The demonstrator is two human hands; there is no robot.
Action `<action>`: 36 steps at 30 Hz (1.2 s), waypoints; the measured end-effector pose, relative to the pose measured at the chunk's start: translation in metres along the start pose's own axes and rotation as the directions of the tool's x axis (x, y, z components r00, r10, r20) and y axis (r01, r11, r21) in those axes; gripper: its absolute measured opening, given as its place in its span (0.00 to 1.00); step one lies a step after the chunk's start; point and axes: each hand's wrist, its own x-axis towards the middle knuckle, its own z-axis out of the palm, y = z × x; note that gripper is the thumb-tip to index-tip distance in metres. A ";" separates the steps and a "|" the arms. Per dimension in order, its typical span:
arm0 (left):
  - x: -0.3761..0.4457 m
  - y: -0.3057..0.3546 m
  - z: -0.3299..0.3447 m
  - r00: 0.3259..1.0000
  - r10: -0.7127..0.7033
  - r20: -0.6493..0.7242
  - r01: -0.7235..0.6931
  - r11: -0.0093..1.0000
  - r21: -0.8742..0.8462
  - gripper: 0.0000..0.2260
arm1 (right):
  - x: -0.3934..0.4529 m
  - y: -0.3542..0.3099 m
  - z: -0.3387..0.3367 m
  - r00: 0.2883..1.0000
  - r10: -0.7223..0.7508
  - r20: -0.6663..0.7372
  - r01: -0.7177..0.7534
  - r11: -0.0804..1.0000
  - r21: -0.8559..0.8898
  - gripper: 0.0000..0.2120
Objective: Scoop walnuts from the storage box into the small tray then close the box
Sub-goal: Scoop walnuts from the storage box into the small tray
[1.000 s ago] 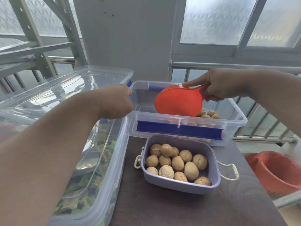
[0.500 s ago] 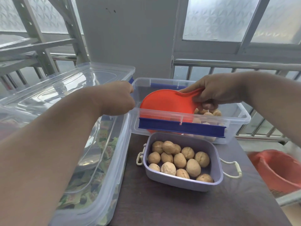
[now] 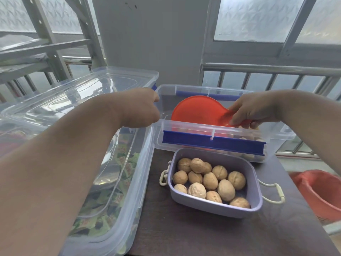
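The clear storage box [image 3: 190,124] with blue latches stands open at the back of the dark table. My right hand [image 3: 252,109] grips the handle of an orange scoop [image 3: 197,109], whose bowl sits low inside the box. A few walnuts show in the box's right end, behind the front wall. My left hand [image 3: 140,108] rests at the box's left rim, fingers curled on the edge. In front stands the small lilac tray [image 3: 256,193], holding several walnuts [image 3: 210,181].
A large clear bin [image 3: 118,196] with green packets lies along the left, a clear lid [image 3: 77,100] resting on top of it. An orange basket [image 3: 321,193] sits below the table's right edge. A metal railing and windows stand behind.
My right hand has lowered the orange scoop from above the box down into it. My left hand has stayed at the box's left rim.
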 end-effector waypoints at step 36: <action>0.004 0.008 0.015 0.882 0.472 -0.005 -0.348 0.643 -0.682 0.25 | -0.166 0.039 0.058 0.775 -0.446 -0.448 0.523 0.851 0.058 0.51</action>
